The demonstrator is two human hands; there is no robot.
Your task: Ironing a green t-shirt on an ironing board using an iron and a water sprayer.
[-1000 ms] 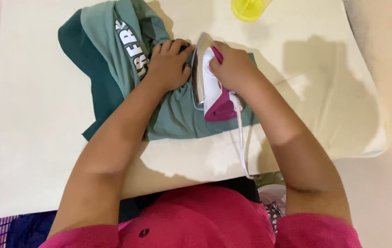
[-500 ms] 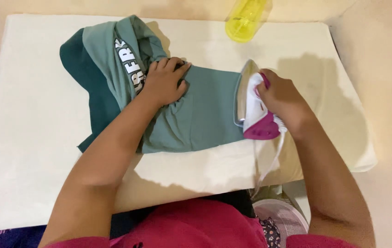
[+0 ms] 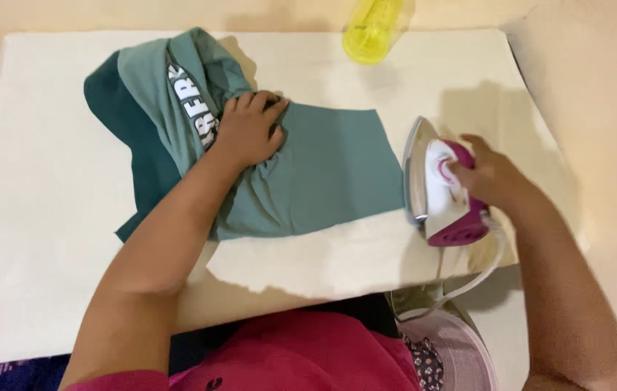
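One green garment (image 3: 323,174) with white letters is pressed flat by the open left hand (image 3: 247,130); one white-and-magenta iron (image 3: 442,192) is gripped by the right hand (image 3: 493,177). One yellow bottle (image 3: 372,30) is seen at the far edge of the board.

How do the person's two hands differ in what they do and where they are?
The left hand lies palm down on the bunched green shirt; the right hand grips the handle of the white and magenta iron. The left hand is on the cloth, the right hand beside it, off its edge. Both are over the cream board.
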